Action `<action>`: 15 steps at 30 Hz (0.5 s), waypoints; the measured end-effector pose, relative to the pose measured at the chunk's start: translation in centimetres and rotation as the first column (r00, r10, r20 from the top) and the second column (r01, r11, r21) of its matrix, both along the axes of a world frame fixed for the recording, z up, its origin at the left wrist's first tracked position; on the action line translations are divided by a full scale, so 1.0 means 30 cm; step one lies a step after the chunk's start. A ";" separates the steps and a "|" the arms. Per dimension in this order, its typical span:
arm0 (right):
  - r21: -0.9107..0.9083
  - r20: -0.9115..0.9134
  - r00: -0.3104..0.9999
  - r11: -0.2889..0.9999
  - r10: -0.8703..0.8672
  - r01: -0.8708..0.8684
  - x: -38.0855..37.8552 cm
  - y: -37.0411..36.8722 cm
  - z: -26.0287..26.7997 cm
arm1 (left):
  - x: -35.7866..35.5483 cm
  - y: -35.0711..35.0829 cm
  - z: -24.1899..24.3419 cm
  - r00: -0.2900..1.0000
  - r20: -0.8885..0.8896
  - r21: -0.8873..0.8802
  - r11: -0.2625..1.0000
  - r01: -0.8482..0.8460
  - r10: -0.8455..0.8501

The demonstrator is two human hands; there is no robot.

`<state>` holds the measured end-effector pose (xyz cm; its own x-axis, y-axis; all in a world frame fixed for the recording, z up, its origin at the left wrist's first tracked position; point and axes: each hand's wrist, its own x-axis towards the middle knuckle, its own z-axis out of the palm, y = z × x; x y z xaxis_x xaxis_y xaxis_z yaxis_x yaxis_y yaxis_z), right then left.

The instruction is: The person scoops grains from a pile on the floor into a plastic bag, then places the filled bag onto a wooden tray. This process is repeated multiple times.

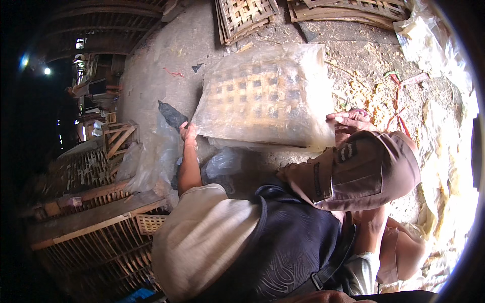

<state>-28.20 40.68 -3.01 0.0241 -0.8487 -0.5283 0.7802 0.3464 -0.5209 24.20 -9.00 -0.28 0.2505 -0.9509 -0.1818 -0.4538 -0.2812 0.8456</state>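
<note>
In front of me a cloudy plastic sheet (318, 72) lies over a flat woven bamboo lattice tray (242, 92), whose square holes show through it. My left hand (188, 132) grips the sheet at its near left corner. At the right edge my right hand (350, 122) has its fingers on the sheet's margin and seems to pinch it; glare and the bent wrist partly hide this grip. Another layer of plastic (257, 146) shows beneath the near edge. A dark scrap (172, 114) lies beside my left hand.
Stacked bamboo lattice trays (248, 17) and more trays (348, 11) stand at the far side. Yellowish crumbs (363, 91) and a red ribbon (398, 98) lie on the floor at right. Crumpled plastic (163, 151) and slatted wooden racks (94, 242) are at left. My trousered knee (363, 170) is close by.
</note>
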 end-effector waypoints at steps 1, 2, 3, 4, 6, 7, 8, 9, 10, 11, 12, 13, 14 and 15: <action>0.009 -0.015 1.000 1.000 -0.007 0.007 0.002 0.006 -0.002 | 0.001 0.002 -0.011 0.995 0.096 0.033 0.999 -0.011 0.008; 0.020 -0.034 0.999 1.000 -0.014 0.014 0.001 0.015 -0.003 | 0.007 0.009 -0.025 0.982 0.190 0.066 0.998 -0.024 0.011; 0.036 -0.055 0.998 0.999 -0.018 0.020 -0.001 0.024 -0.002 | 0.008 0.026 -0.052 0.960 0.279 0.105 0.994 -0.038 0.007; 0.031 -0.060 0.998 0.999 -0.017 0.019 0.008 0.019 -0.005 | 0.073 0.019 -0.066 0.940 0.338 0.051 0.997 -0.060 0.040; 0.021 -0.070 0.997 0.999 -0.034 0.035 0.012 0.024 -0.012 | 0.155 -0.009 -0.105 0.970 0.242 0.141 0.989 -0.036 0.001; 0.008 -0.074 0.996 0.999 -0.043 0.044 0.013 0.024 -0.014 | 0.199 -0.033 -0.104 0.981 0.196 0.176 0.984 -0.023 -0.012; -0.018 -0.072 0.996 0.999 -0.052 0.051 0.017 0.024 -0.017 | 0.249 -0.076 -0.062 0.968 0.237 0.109 0.993 0.052 -0.077; 0.001 -0.101 0.993 0.998 -0.067 0.068 -0.009 0.020 -0.022 | 0.195 -0.079 -0.101 0.928 0.369 0.089 0.996 0.017 -0.049; 0.022 -0.129 0.989 0.997 -0.070 0.074 -0.012 0.033 -0.025 | 0.134 -0.051 -0.149 0.871 0.491 0.071 0.997 -0.023 -0.015; 0.041 -0.159 0.985 0.996 -0.071 0.079 -0.011 0.048 -0.028 | 0.069 -0.018 -0.181 0.795 0.606 0.045 0.997 -0.057 0.018; 0.057 -0.179 0.981 0.994 -0.077 0.088 -0.012 0.059 -0.029 | 0.000 0.011 -0.191 0.717 0.694 -0.063 0.997 -0.037 0.071; 0.070 -0.206 0.975 0.993 -0.077 0.093 -0.012 0.067 -0.032 | -0.065 0.046 -0.194 0.631 0.764 -0.172 0.985 -0.006 0.137; 0.082 -0.229 0.970 0.991 -0.082 0.103 -0.010 0.077 -0.038 | -0.137 0.069 -0.169 0.536 0.817 -0.279 0.959 0.043 0.214; 0.092 -0.256 0.963 0.990 -0.085 0.111 -0.007 0.085 -0.043 | -0.213 0.090 -0.127 0.566 0.814 -0.269 0.949 0.165 0.132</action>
